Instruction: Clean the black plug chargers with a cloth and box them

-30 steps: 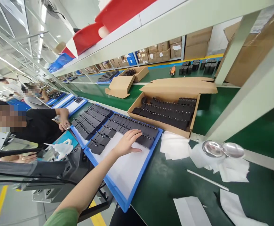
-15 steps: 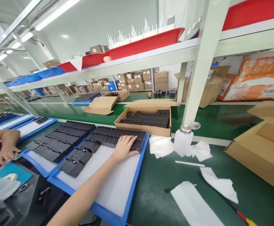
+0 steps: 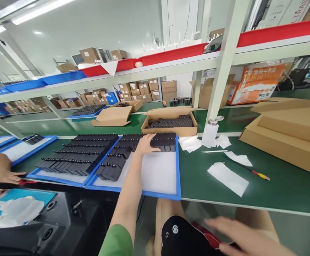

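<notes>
My left hand (image 3: 146, 145) rests on the row of black blocks (image 3: 165, 142) at the back of a blue-edged tray (image 3: 178, 174) lined in white. Its thumb points right along the blocks' front and its fingers are apart. Low at the right, my right hand (image 3: 241, 236) is over my lap, blurred by motion, with fingers stretched out and nothing visible in them. Beside it is a dark red thing (image 3: 210, 238) that I cannot make out. More black blocks (image 3: 112, 167) stand at the tray's left side.
A second tray of black blocks (image 3: 75, 156) adjoins on the left. Behind is an open carton of black parts (image 3: 168, 131). To the right are a bottle (image 3: 210, 135), white tissues (image 3: 228, 179), a cable (image 3: 261, 175) and a large carton (image 3: 282, 142). Another person's hand (image 3: 4, 170) is far left.
The view has swung and now takes in my lap. My left hand has shifted left along the row, off its right end. My right hand has come into view.
</notes>
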